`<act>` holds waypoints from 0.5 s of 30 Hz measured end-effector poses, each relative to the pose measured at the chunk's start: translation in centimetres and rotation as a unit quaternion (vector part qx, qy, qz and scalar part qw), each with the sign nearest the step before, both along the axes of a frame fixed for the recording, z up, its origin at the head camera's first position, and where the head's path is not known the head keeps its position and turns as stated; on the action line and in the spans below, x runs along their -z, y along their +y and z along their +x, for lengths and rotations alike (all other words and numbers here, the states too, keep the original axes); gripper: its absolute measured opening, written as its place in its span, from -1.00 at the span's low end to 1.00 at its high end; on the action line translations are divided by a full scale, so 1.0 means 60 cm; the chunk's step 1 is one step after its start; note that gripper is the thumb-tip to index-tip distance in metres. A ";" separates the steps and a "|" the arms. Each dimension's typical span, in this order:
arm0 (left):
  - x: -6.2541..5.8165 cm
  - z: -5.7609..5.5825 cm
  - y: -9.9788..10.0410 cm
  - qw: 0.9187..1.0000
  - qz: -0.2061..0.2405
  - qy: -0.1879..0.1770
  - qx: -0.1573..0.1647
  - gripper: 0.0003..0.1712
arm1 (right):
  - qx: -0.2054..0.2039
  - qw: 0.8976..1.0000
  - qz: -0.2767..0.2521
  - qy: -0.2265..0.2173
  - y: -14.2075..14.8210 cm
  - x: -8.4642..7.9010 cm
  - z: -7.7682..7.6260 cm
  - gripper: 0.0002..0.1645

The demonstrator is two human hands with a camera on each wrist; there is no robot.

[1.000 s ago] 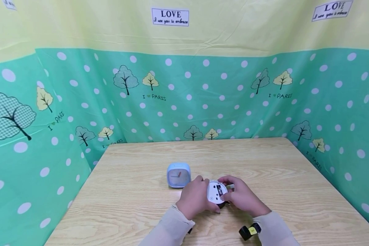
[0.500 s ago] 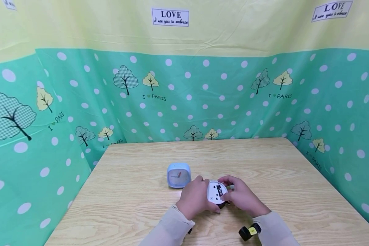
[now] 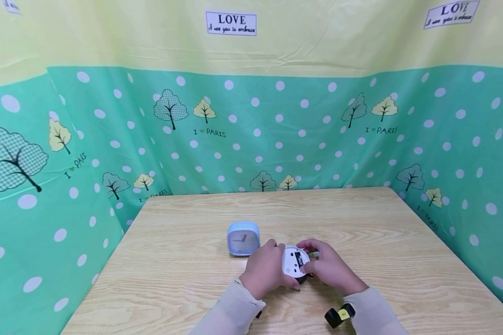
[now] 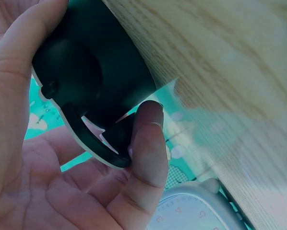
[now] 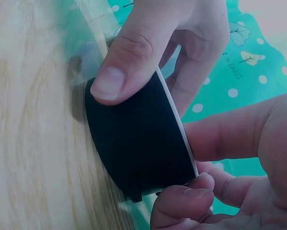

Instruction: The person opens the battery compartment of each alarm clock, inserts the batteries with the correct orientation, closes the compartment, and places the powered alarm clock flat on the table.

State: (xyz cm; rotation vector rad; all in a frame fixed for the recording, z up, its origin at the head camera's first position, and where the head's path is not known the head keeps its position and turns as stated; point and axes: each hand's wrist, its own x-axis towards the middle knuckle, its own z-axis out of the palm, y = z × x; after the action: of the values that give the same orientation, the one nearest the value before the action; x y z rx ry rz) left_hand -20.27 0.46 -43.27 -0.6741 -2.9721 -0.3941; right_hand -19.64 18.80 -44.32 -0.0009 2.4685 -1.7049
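My left hand (image 3: 266,269) grips a round alarm clock (image 3: 290,267) with a black body and white back. Its back faces up, showing small knobs and a dark battery compartment (image 3: 299,259). In the right wrist view the left thumb presses the black side (image 5: 138,139). My right hand (image 3: 329,265) holds the opposite edge, thumb on the back beside the compartment and other fingers curled at the rim. A small pale-and-green piece (image 3: 314,254) shows by the right fingers; I cannot tell what it is. The clock is tilted, its lower edge close over the table.
A light blue square alarm clock (image 3: 243,239) stands upright just behind the left hand. The wooden table (image 3: 184,279) is walled by a green and yellow patterned curtain (image 3: 276,125). A black strap with a yellow label (image 3: 343,314) sits at the right wrist.
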 end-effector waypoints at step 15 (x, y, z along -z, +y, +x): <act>0.001 -0.001 0.002 1.000 0.002 -0.011 -0.001 0.16 | 0.008 1.000 -0.001 0.001 -0.001 0.003 -0.001 -0.30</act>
State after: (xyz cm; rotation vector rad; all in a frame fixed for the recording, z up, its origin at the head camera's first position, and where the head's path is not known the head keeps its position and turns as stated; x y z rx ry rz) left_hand -20.34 0.59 -43.32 -0.6704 -2.9913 -0.4090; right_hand -19.71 18.75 -44.51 0.0159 2.4758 -1.7134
